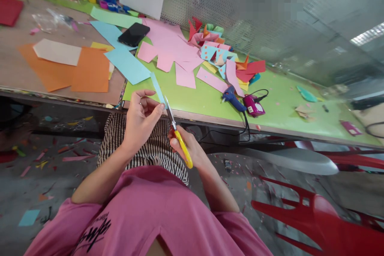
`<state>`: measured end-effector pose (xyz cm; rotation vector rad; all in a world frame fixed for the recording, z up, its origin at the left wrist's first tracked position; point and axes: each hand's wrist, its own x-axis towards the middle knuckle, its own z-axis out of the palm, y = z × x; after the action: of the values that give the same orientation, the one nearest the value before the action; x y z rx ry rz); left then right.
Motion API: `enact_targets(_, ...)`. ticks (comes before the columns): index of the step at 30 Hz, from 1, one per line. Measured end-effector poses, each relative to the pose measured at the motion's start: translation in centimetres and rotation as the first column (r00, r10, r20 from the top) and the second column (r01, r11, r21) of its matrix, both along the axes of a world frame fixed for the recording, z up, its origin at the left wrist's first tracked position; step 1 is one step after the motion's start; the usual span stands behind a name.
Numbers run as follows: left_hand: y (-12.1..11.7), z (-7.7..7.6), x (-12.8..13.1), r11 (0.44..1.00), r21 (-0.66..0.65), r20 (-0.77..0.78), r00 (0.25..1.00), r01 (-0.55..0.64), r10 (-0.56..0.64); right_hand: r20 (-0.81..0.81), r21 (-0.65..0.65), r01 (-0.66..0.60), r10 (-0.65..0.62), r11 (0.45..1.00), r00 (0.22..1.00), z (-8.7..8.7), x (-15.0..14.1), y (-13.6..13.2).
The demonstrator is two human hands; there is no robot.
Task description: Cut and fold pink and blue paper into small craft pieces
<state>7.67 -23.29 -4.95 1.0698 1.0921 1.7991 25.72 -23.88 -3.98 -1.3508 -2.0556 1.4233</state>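
Between the thumb and fingers of my left hand is a narrow light-blue paper strip, pinched near its lower end. My right hand is closed round the yellow handle of a pair of scissors. Their metal blades point up and away from me, close beside the strip's lower end; I cannot tell whether they touch it. Beyond my left hand, a wider light-blue paper piece lies on the table. Pink paper with cut tabs spreads over the green surface behind the strip.
A black phone rests on the papers. To the right lie a blue glue gun and a purple box with a cord. Orange paper is at the left, folded paper shapes at the back. A red chair stands lower right.
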Motion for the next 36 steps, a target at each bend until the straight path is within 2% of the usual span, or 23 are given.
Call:
enact_targets(4,0.0,0.0,0.0,1.000,-0.007,-0.019,1.000,-0.011,0.011,0.028,0.014,0.013,-0.013,1.000,1.000,0.1,0.0,-0.1)
enact_targets(14,0.1,-0.1,0.1,1.000,0.002,-0.004,1.000,-0.014,0.014,0.080,0.100,-0.021,0.013,0.995,0.997,-1.2,0.3,0.6)
enact_targets(29,0.2,-0.3,0.3,1.000,-0.008,-0.006,1.000,-0.023,0.023,0.151,0.116,0.000,-0.018,0.993,0.988,-1.2,0.1,0.7)
enact_targets(36,0.1,-0.2,0.2,1.000,0.000,-0.031,0.999,-0.021,0.021,0.069,0.079,0.004,-0.009,0.997,0.998,-0.2,0.0,0.2)
